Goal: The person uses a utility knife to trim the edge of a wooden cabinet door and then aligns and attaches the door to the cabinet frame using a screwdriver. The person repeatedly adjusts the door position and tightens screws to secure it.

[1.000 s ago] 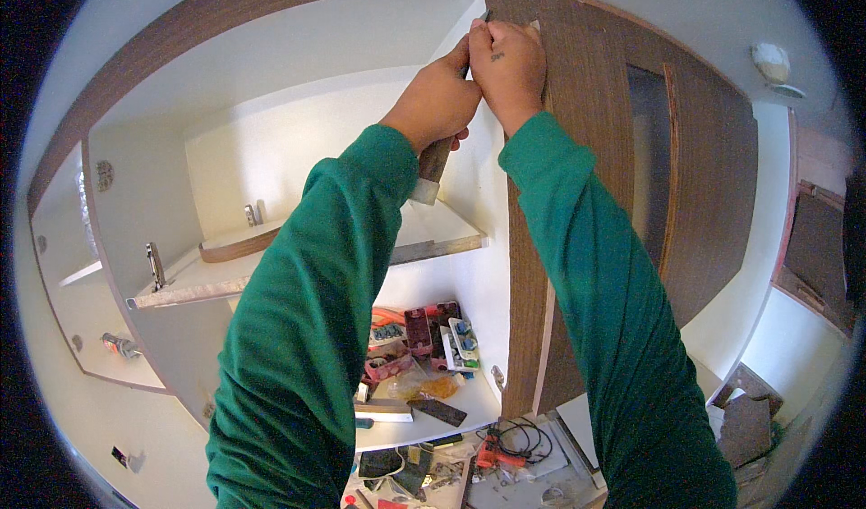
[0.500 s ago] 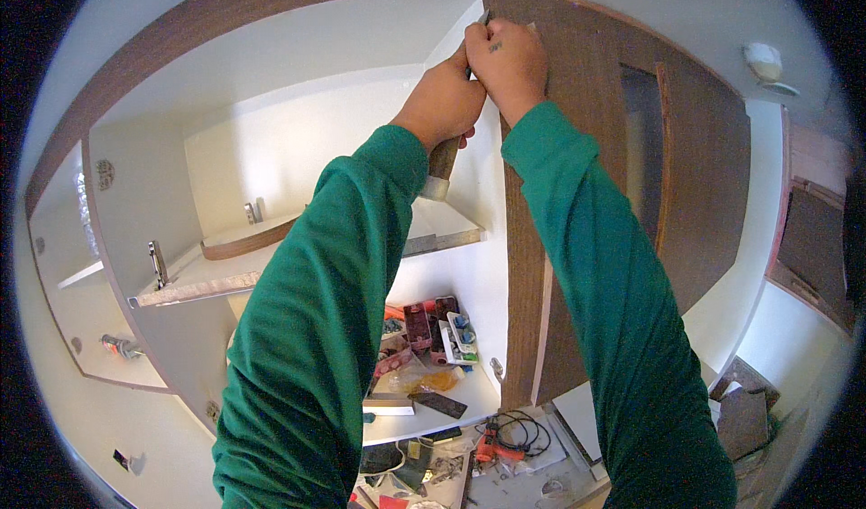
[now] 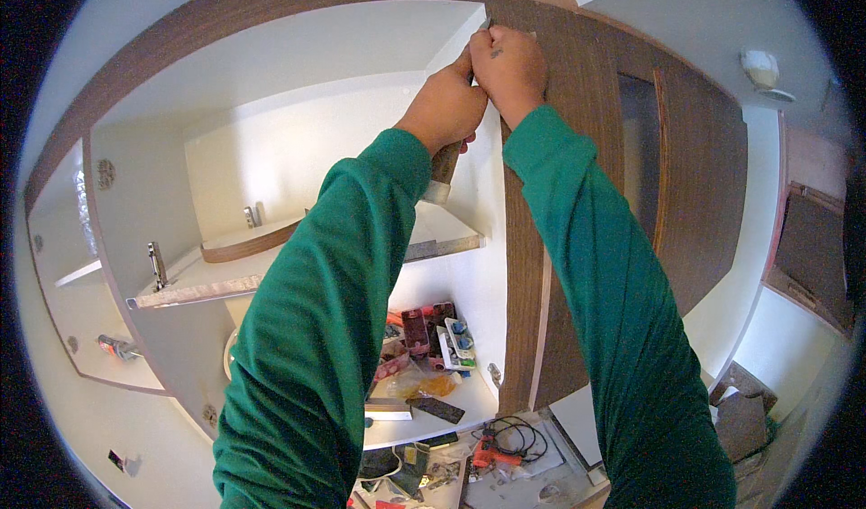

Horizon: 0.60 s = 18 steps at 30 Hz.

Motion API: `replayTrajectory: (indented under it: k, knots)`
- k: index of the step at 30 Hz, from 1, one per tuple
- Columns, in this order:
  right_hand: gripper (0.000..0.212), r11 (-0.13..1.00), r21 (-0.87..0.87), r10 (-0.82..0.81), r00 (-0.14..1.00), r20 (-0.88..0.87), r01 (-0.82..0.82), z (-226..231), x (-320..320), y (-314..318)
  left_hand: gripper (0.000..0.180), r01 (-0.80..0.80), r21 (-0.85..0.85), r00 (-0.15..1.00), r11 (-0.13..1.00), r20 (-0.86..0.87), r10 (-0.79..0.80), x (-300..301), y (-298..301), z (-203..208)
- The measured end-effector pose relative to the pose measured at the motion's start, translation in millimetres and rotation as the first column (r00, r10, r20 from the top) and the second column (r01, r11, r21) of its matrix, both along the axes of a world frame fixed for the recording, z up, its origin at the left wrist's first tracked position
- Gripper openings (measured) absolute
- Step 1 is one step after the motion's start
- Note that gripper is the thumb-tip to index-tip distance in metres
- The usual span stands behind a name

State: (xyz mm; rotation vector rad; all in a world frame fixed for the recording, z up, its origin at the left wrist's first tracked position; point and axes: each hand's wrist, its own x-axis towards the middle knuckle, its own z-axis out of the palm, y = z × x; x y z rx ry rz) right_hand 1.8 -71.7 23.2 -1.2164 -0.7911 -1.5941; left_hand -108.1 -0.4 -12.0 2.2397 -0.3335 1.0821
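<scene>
In the head view, the brown strip [image 3: 446, 160], blunt and pale at its lower end, is held before the upper cabinet opening; the fingers of the left hand [image 3: 446, 105] are wrapped around it. The right hand [image 3: 511, 69] is placed just beside, against the dark wood-grain panel [image 3: 582, 103]; its fingers are bent, but with the tips hidden it cannot be told what is gripped. Below, a curved wood-grain band [image 3: 248, 246] is laid on the white shelf [image 3: 203, 276], rough along its front edge; plastic trays [image 3: 416, 330] are grouped lower down.
</scene>
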Motion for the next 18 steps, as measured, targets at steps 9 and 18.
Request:
replayTrajectory:
  k: [9,18]
  knots:
    - [0.036,1.0,-0.002,0.003,1.0,0.012,-0.003,2.9,2.0,-0.3,0.057,0.007,0.024,1.0,1.0,0.02,-0.008,-1.6,-0.6,3.7]
    - [0.036,1.0,-0.029,-0.008,1.0,-0.022,0.007,4.3,1.8,-2.8,0.054,0.019,-0.031,1.0,0.999,0.007,-0.019,-1.5,-4.8,2.4]
